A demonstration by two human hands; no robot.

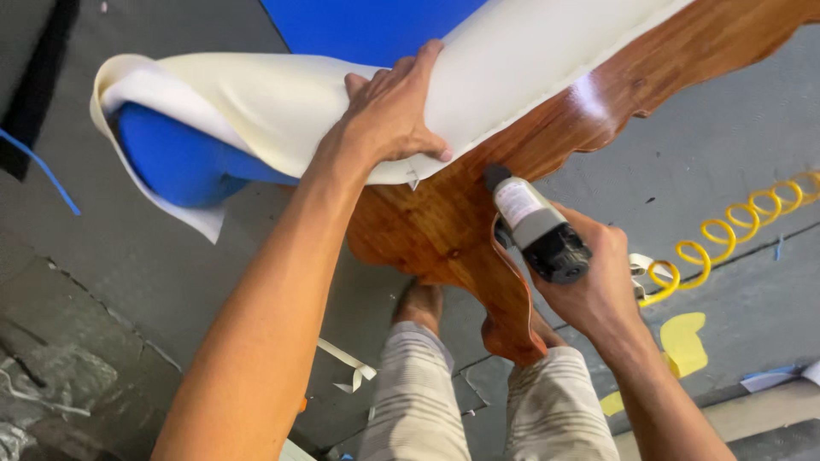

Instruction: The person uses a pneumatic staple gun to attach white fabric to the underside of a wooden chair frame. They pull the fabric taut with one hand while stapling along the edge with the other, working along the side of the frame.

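My left hand (393, 107) presses flat on a cream fabric sheet (282, 102), pulling it down over blue foam padding (175, 162) onto a glossy carved wooden frame (444, 222). My right hand (589, 277) grips a grey and black pneumatic staple gun (538, 226), whose nose touches the wood just below the fabric's edge. A coiled yellow air hose (735, 226) runs from the gun off to the right.
Below are my legs in striped shorts (478, 401) and a bare foot (418, 303) on the grey concrete floor (128, 248). Cream fabric scraps (350, 363), yellow foam scraps (683, 341) and a blue strip (43, 171) lie on the floor.
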